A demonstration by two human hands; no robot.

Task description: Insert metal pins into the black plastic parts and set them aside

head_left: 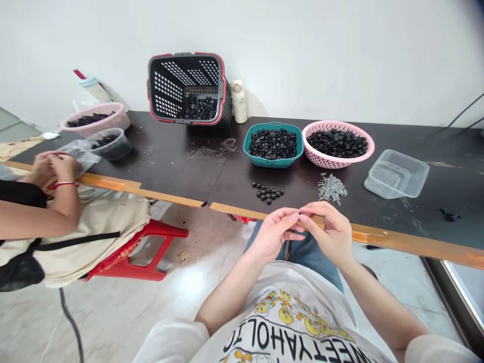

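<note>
My left hand point(275, 233) and my right hand point(333, 233) meet at the fingertips just in front of the table edge, thumbs and forefingers pinched together. Between them shows a bit of a small black part point(300, 214), mostly hidden by the fingers. Beyond my left hand, several small black round pieces point(268, 192) lie in a loose group. A pile of thin grey metal pins point(331, 188) lies beyond my right hand. Farther back stand a teal basin point(273, 162) full of black rings and a pink basket point(327, 161) of black round pieces.
A clear plastic tub point(415, 174) stands at the right. A grey basket with a red rim point(224, 75) lies tipped beside a white bottle point(239, 103). At left, a co-worker's hands point(53, 166) work near a pink bowl point(121, 117), above a red stool point(151, 273).
</note>
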